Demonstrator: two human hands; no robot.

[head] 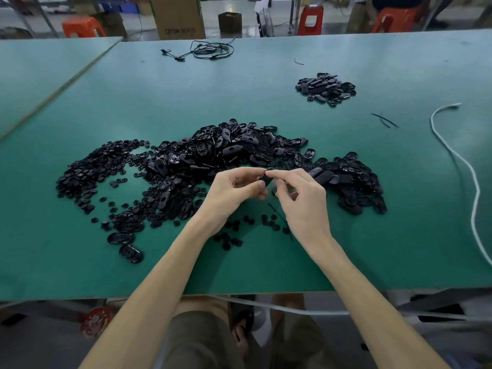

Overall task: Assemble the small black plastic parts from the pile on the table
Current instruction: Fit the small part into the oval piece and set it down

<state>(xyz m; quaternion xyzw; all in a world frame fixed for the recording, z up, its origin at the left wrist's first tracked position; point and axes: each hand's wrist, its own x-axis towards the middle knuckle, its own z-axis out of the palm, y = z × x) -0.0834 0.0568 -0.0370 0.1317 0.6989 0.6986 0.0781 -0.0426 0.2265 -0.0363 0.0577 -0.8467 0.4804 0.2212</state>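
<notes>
Head view of a green tabletop (80, 262), read left to right. At left, a loose heap of small round black parts (87, 171) spreads in an arc, and two oval shells (125, 246) lie apart from it near the front edge, hollow side up. On the floor beyond the far edge stands a tall cardboard box (178, 17) with its flaps closed. A smaller cardboard box (229, 21) just right of it is open at the top, its inside too dark to tell any contents. A coiled black cable (210, 50) lies on the far tabletop in front of them. At centre, the main pile of oval black shells (226, 147) stretches rightward behind the hands.

The left hand (234, 193) has its fingers curled and pinches one oval black shell (266, 178) between thumb and fingertips, held just above the tabletop in front of the pile. The shell's long axis slants from near-left to far-right, its far end raised. The right hand (300, 198) pinches that raised end with index fingertip and thumb, the other fingers curled. Whether it also holds a round part cannot be told. Scattered round parts (231, 235) lie under the wrists. Far right sits a separate small pile of black oval pieces (326, 89), then a white cable (452, 153) trailing toward the front edge
</notes>
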